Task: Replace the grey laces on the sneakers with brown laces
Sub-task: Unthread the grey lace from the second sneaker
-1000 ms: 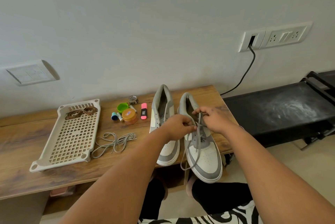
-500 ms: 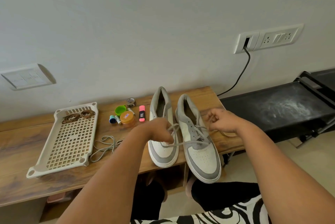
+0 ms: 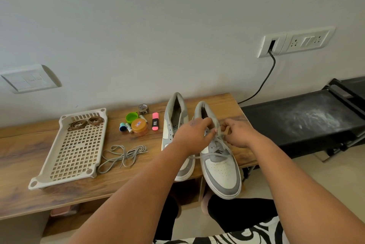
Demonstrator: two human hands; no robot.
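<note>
both hands are working at the upper eyelets of the right sneaker (image 3: 220,162), lower centre-right of the frame. the left hand (image 3: 194,137) is pinching the grey lace (image 3: 218,146) near the tongue, fingers curled on it; the right hand (image 3: 238,134) is pinching the same lace just beside it, fingertips nearly touching the left's. lower rows are looking threaded, and one strand is trailing left across the left sneaker (image 3: 174,119), which is showing no lace. a loose grey lace (image 3: 122,155) is lying in the centre-left on the table (image 3: 29,155), beside the tray (image 3: 79,149). the brown laces (image 3: 86,123) are sitting coiled at the tray's far end, untouched. by my judgement, unlacing the second shoe is under way; next, the top crossing needs loosening and each end drawing out of its eyelet, row by row.
</note>
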